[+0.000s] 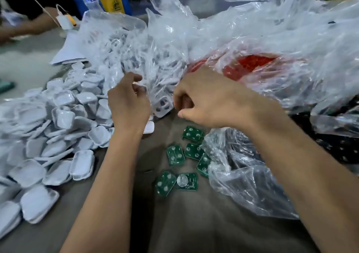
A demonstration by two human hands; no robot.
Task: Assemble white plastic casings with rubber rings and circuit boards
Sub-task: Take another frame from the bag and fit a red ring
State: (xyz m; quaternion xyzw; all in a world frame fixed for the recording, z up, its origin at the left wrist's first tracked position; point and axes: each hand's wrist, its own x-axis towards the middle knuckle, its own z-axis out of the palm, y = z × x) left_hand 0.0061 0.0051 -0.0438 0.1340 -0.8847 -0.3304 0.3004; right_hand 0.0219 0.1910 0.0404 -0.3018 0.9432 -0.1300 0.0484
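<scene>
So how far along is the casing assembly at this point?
Done: a large pile of white casings lies on the left, though whether they are fully assembled cannot be told. In hand: the left hand and right hand work on one white casing. Left: loose green circuit boards on the table and bags of parts behind.

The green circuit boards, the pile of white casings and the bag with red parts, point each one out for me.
green circuit boards (175, 155): head view, face of one board mid-table.
pile of white casings (64, 116): head view, a casing atop the heap.
bag with red parts (252, 62): head view, red patch showing through the plastic.
</scene>
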